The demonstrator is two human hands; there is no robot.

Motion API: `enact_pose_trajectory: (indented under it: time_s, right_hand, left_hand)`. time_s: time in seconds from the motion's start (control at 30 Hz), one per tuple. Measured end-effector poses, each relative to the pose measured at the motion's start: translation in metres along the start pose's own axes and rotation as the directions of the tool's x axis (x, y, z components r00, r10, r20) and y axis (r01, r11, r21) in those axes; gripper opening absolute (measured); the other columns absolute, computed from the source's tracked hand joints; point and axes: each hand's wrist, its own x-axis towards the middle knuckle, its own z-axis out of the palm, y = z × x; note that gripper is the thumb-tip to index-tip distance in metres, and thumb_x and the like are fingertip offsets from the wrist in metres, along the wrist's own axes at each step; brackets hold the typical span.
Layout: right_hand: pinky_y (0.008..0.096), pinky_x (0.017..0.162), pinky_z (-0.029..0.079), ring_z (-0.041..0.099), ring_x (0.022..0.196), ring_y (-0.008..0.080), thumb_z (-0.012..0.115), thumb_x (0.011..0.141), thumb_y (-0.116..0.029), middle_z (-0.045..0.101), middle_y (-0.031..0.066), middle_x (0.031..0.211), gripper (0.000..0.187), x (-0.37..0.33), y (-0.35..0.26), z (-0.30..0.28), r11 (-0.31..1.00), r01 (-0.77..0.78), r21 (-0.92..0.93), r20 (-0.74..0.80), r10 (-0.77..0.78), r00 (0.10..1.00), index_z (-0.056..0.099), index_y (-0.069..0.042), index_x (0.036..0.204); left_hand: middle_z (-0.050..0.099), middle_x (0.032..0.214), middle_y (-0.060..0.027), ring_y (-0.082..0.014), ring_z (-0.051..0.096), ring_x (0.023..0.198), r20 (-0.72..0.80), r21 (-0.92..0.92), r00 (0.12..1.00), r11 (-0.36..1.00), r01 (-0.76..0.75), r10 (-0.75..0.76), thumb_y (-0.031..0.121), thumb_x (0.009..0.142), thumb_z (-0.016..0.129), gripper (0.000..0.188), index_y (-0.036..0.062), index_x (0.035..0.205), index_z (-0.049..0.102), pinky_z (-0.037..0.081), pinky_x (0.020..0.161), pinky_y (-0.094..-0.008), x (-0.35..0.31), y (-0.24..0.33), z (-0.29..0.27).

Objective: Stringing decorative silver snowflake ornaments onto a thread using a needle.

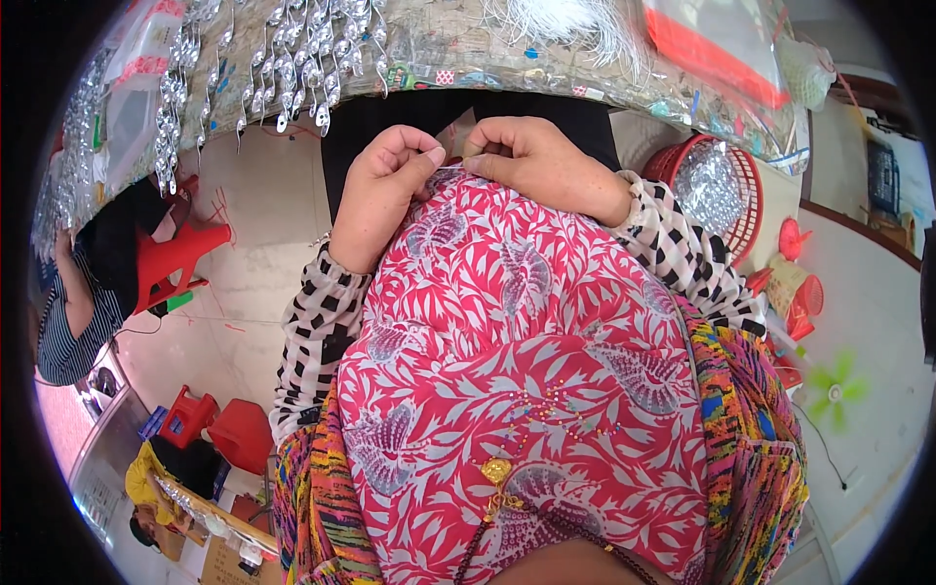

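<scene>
My left hand (388,185) and my right hand (548,164) are close together above my lap, just short of the table's near edge. Both have thumb and forefinger pressed together in a pinch. A thin pale line shows faintly by the left fingertips, but what either hand holds is too small to make out. Below them spreads a pink and grey leaf-patterned apron (526,380). Several strands of silvery faceted beads (292,68) hang over the table edge, beyond my left hand. Farther off lies a bundle of white threads (585,29).
The worn table (439,49) runs across the top, with plastic bags (712,49) at its right end. A red basket (751,200) of silvery pieces stands at right, near a green fan (836,393). Red stools (175,253) and other people (73,322) are at left.
</scene>
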Motion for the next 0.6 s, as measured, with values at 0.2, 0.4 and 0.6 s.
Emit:
enact_pose_trajectory:
  time_s: [0.2,0.4,0.6]
  right_hand:
    - [0.0206,0.064,0.041,0.049,0.070,0.0035,0.060,0.088,-0.006,0.057,-0.0016,0.074,0.006,0.0008,0.0030,0.0000,1.000,-0.009,0.030,0.013,0.009,1.000,0.059,0.000,0.087]
    - [0.0196,0.063,0.041,0.050,0.070,0.0027,0.062,0.086,-0.005,0.057,-0.0025,0.074,0.005,0.0008,0.0031,-0.0004,0.995,-0.026,0.094,0.063,0.020,0.998,0.059,-0.001,0.086]
    - [0.0196,0.063,0.042,0.050,0.069,0.0026,0.062,0.086,-0.005,0.057,-0.0026,0.073,0.005,0.0021,0.0037,-0.0056,0.999,0.000,0.043,0.082,-0.003,0.997,0.059,-0.001,0.087]
  left_hand:
    - [0.055,0.071,0.0040,-0.0022,0.047,0.061,0.001,-0.002,1.000,1.000,0.009,-0.009,0.010,0.089,0.060,0.008,0.0040,0.094,0.057,0.038,0.056,-0.0167,0.0000,0.0002,0.0005]
    - [0.054,0.071,0.0043,-0.0016,0.046,0.061,0.023,0.017,1.000,1.000,-0.002,0.001,0.009,0.089,0.059,0.007,0.0041,0.095,0.057,0.037,0.055,-0.0167,-0.0014,-0.0006,0.0004]
    - [0.055,0.072,0.0040,-0.0011,0.046,0.062,0.073,0.114,0.995,0.991,-0.070,0.061,0.009,0.089,0.059,0.010,0.0019,0.096,0.059,0.037,0.057,-0.0168,-0.0027,-0.0006,-0.0019]
